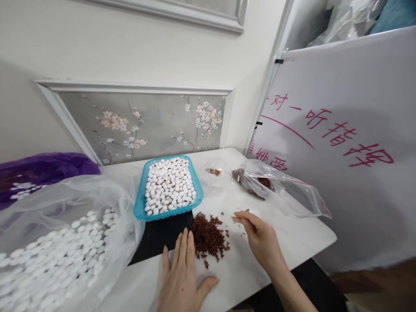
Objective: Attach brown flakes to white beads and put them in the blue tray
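A heap of small dark reddish-brown, branched pieces lies on the white tabletop. My left hand rests at the near left edge of this heap, fingers stretched out and thumb spread, holding nothing. To the right of the heap, my right hand has thumb and fingertips pressed together in a pinch. Whatever is between those fingertips, if anything, is too small to make out. A few loose crumbs are scattered near them. Behind the heap sits a blue plastic basket filled with white oval pieces, with bits of brown showing among them.
A clear bag of white ovals bulges at the left, before a purple bag. At the back right lie an opened clear bag with brown pieces and a small yellowish bundle. A white board with red writing borders the right side.
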### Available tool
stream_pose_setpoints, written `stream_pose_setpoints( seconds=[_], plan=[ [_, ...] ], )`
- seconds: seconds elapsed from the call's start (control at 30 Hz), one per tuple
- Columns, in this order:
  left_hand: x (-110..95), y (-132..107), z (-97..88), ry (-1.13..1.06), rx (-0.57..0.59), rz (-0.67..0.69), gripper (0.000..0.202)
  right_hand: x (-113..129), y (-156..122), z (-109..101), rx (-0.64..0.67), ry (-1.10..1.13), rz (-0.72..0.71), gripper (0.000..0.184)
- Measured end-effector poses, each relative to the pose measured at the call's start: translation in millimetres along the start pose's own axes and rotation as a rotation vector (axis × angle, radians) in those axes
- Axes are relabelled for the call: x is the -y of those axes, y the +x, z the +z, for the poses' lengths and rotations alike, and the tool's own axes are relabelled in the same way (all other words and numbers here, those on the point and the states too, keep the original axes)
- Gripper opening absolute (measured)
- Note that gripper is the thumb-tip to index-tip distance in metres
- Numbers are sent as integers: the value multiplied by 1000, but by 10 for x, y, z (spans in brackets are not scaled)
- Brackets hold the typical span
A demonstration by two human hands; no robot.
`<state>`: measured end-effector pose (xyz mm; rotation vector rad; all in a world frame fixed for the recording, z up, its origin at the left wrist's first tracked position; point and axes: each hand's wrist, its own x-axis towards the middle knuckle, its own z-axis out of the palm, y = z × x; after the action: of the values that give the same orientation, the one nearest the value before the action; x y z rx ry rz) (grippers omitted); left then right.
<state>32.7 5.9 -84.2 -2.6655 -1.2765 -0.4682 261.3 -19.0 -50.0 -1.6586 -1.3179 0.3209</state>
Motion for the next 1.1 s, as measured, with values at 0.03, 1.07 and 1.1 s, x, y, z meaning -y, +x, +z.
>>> stream_pose_setpoints(
  seconds=[0.03, 1.07, 1.1],
  plan=[
    [1, 34, 6, -7, 5, -16, 89, -62, -31, -40, -14, -41, -13, 21],
    [222, 46, 23, -319, -5, -6, 73, -378, 208, -125, -8, -415, -294, 26],
    [228, 20, 13, -321, -4, 1, 74, -426, 196, -220, -63, -412, -260, 23]
  ],
)
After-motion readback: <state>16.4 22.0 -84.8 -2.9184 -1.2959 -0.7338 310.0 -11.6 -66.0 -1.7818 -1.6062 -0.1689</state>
